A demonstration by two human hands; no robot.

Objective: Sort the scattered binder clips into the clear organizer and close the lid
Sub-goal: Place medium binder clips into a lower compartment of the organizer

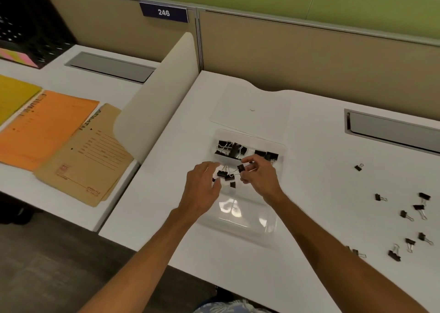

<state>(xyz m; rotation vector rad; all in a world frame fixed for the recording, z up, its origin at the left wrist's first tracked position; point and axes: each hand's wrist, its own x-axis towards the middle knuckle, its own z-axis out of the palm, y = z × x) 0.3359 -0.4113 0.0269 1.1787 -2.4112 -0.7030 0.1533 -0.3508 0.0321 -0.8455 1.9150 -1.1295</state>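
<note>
Right hand, one clip, one organizer

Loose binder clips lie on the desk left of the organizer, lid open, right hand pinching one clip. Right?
No: the head view shows the loose binder clips on the desk to the right of the organizer, not the left. The rest holds: the lid is open and the right hand pinches one clip.

One clear organizer, one binder clip pinched in the right grip, roughly nine loose clips on the tabletop, tangled heap inside uncounted, three paper folders.
</note>
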